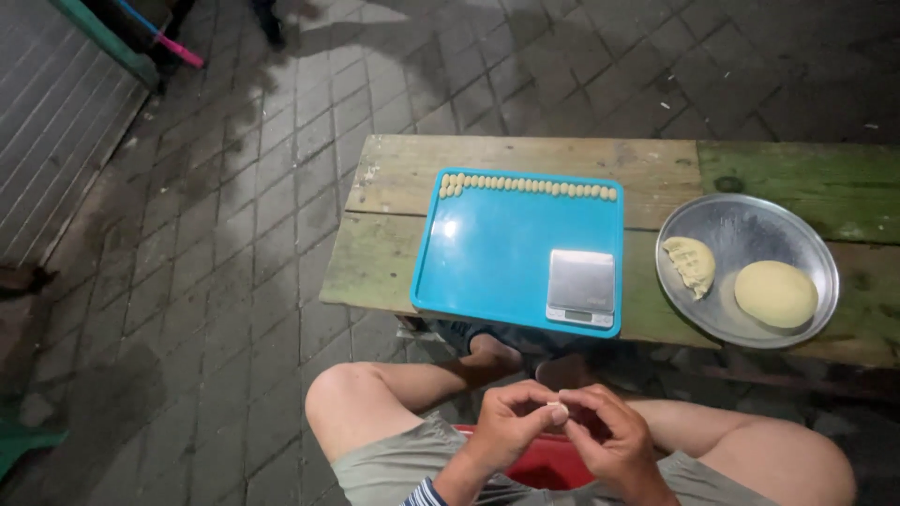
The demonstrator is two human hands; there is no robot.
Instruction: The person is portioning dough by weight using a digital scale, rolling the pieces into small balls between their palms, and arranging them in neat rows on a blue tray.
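A small pale piece of dough (557, 409) is pinched between the two hands, well below the blue tray (487, 253) and over the lap. The left hand (511, 426) is curled narrow around it, fingertips closed on the piece; the right hand (614, 440) is closed against it from the other side, thumb and forefinger holding the same bit. The blue tray is seen lying on the wooden bench (394, 178), and along the tray's far edge a row of small dough pieces (530, 186) is lined up, with two or three more tucked under the row's left end. At the tray's near right corner a small silver scale (581, 287) is set. Just to the right of the tray a round metal plate (750, 220) is placed on the bench, and on it a smooth ball of dough (775, 293) and a smaller torn lump of dough (690, 264) are resting, slightly apart. Below the tray's near edge, bare knees and a red stool (548, 467) are shown over grey paving.
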